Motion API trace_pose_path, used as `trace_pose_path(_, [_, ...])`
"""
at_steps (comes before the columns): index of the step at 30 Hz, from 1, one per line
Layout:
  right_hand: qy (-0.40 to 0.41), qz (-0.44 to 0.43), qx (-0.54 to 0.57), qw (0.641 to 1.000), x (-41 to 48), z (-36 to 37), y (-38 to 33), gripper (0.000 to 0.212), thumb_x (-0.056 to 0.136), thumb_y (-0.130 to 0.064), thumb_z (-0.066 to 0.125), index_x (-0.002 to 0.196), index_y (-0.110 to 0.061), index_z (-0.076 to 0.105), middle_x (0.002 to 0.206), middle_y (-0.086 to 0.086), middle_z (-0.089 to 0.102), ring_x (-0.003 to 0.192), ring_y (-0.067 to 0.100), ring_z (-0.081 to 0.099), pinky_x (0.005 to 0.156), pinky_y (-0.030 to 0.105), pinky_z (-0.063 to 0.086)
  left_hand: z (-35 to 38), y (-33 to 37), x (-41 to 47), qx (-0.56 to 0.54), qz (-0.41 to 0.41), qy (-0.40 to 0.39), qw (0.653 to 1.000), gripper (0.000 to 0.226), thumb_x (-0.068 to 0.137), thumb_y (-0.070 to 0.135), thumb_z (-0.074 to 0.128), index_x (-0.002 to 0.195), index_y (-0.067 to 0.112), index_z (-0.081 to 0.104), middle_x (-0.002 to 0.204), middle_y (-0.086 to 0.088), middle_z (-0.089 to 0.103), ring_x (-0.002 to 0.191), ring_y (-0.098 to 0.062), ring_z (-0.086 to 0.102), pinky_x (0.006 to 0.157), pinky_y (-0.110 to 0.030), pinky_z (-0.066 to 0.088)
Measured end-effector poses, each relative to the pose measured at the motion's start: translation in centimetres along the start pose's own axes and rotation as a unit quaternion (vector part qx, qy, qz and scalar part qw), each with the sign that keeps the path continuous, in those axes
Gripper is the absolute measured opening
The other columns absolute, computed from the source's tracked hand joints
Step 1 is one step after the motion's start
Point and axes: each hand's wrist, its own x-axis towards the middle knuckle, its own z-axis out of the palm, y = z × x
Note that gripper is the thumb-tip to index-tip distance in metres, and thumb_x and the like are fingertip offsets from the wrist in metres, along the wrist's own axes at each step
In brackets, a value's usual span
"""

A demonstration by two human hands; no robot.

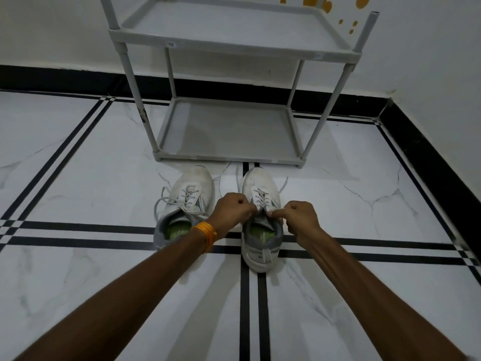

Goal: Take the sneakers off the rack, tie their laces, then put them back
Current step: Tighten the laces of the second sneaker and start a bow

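Observation:
Two white and grey sneakers stand side by side on the floor in front of the grey rack (226, 158), toes toward it. The left sneaker (186, 201) has loose laces spilling over its left side. Over the tongue of the right sneaker (261, 246), my left hand (233, 211) and my right hand (299, 218) are both closed, each pinching that shoe's laces at the top eyelets. An orange band sits on my left wrist.
The rack's two shelves hold nothing; its upper shelf (234, 45) juts out above the lower one. A white wall with black skirting (429, 152) runs behind and along the right. The white marble floor (78, 178) has black stripe lines.

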Motion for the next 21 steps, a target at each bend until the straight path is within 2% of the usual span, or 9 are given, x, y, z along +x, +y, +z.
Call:
trace_pose_path(3, [0.018, 0.018, 0.016, 1.0, -0.5, 0.8, 0.1, 0.042, 0.059, -0.012, 0.088, 0.048, -0.016, 0.047, 0.054, 0.004, 0.054, 0.052, 0.019, 0.049, 0.048, 0.029, 0.041, 0.2, -0.5, -0.1, -0.061, -0.027, 0.006, 0.998, 0.03, 0.073, 0.012, 0.078, 0.06, 0.013, 0.051, 0.058, -0.003, 0.05, 0.053, -0.014, 0.045, 0.047, -0.021, 0.037])
trace_pose_path(6, [0.034, 0.042, 0.05, 0.997, -0.6, 1.6, 0.1, 0.042, 0.053, -0.011, 0.089, 0.042, -0.018, 0.049, 0.056, 0.007, 0.059, 0.06, 0.026, 0.058, 0.06, 0.044, 0.057, 0.8, -1.1, -0.1, -0.078, -0.023, 0.04, 0.996, 0.039, 0.067, 0.01, 0.083, 0.054, 0.016, 0.046, 0.06, -0.006, 0.051, 0.06, -0.019, 0.047, 0.056, -0.029, 0.044])
trace_pose_path(8, [0.037, 0.048, 0.065, 0.996, -0.6, 1.7, 0.4, 0.04, 0.05, -0.012, 0.088, 0.037, -0.018, 0.051, 0.058, 0.009, 0.061, 0.062, 0.027, 0.06, 0.065, 0.052, 0.059, 1.0, -1.5, 0.0, -0.088, -0.023, 0.061, 0.994, 0.044, 0.066, 0.01, 0.083, 0.051, 0.018, 0.043, 0.06, -0.007, 0.051, 0.061, -0.021, 0.048, 0.058, -0.033, 0.046])
trace_pose_path(10, [0.038, 0.05, 0.07, 0.996, -0.7, 1.7, 0.6, 0.04, 0.05, -0.012, 0.088, 0.036, -0.018, 0.051, 0.059, 0.011, 0.063, 0.063, 0.027, 0.061, 0.064, 0.054, 0.058, 1.3, -1.7, 0.1, -0.083, -0.02, 0.078, 0.993, 0.041, 0.065, 0.011, 0.084, 0.052, 0.016, 0.045, 0.061, -0.008, 0.053, 0.06, -0.02, 0.05, 0.058, -0.033, 0.049])
trace_pose_path(15, [0.042, 0.04, 0.05, 0.997, -1.1, 1.7, 0.2, 0.041, 0.052, -0.01, 0.088, 0.043, -0.018, 0.049, 0.063, 0.012, 0.065, 0.066, 0.031, 0.065, 0.067, 0.054, 0.06, 1.6, -1.9, -0.2, -0.067, -0.017, 0.101, 0.992, 0.04, 0.064, 0.013, 0.086, 0.051, 0.014, 0.048, 0.057, -0.005, 0.054, 0.056, -0.017, 0.05, 0.057, -0.034, 0.05])
trace_pose_path(18, [0.037, 0.021, 0.039, 0.998, -1.3, 2.0, -0.3, 0.037, 0.057, -0.01, 0.088, 0.049, -0.017, 0.052, 0.067, 0.012, 0.067, 0.07, 0.03, 0.066, 0.069, 0.047, 0.061, 1.2, -2.0, -0.4, -0.062, -0.011, 0.105, 0.992, 0.032, 0.065, 0.014, 0.085, 0.062, -0.001, 0.057, 0.062, -0.01, 0.059, 0.059, -0.019, 0.054, 0.057, -0.035, 0.054])
trace_pose_path(21, [0.02, -0.006, 0.028, 0.999, -1.3, 2.8, -0.8, 0.037, 0.06, -0.01, 0.087, 0.051, -0.017, 0.052, 0.064, 0.007, 0.065, 0.066, 0.025, 0.063, 0.066, 0.036, 0.057, 0.4, -2.4, -0.6, -0.055, -0.002, 0.129, 0.99, 0.039, 0.065, 0.013, 0.085, 0.055, 0.01, 0.048, 0.055, -0.005, 0.052, 0.055, -0.016, 0.049, 0.046, -0.022, 0.044])
